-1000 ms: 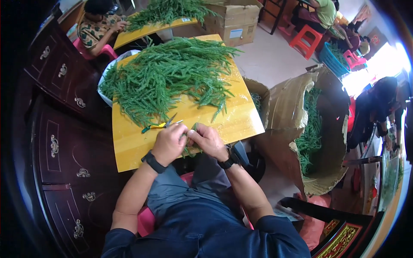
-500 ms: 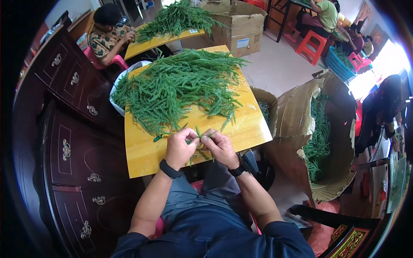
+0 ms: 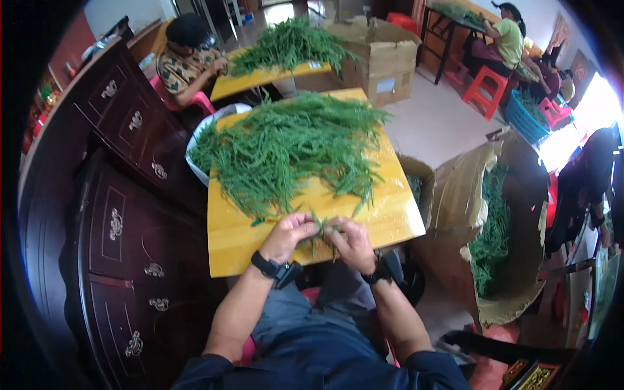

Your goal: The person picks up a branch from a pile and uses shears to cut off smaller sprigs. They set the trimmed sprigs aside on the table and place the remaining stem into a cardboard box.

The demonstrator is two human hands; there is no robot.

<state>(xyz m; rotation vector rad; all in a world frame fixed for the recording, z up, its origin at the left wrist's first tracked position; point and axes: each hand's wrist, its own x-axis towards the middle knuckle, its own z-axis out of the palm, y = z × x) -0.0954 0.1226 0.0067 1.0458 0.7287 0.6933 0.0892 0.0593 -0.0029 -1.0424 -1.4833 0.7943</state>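
Both my hands are close together over the near edge of a yellow wooden table [image 3: 396, 218]. My left hand [image 3: 292, 236] pinches a small green leafy sprig [image 3: 316, 224] between thumb and fingers. My right hand [image 3: 351, 243] has its fingertips closed on the same sprig from the other side. Some of its leaves hang below the fingers. Just beyond the hands spreads a large heap of feathery green sprigs [image 3: 286, 146]. By my left hand lies a small tool with a green and yellow handle [image 3: 258, 221], partly hidden.
A dark wooden drawer cabinet [image 3: 130, 221] stands close on the left. To the right, a torn cardboard box [image 3: 455, 195] holds more greenery. A white sack [image 3: 198, 166] touches the table's left side. Another person [image 3: 185, 62] sits at a second heaped table [image 3: 247, 81] beyond.
The whole view has shifted, so the scene sits lower and farther right. My left wrist has turned, showing more of its band's dark device. Both hands still pinch the sprig.
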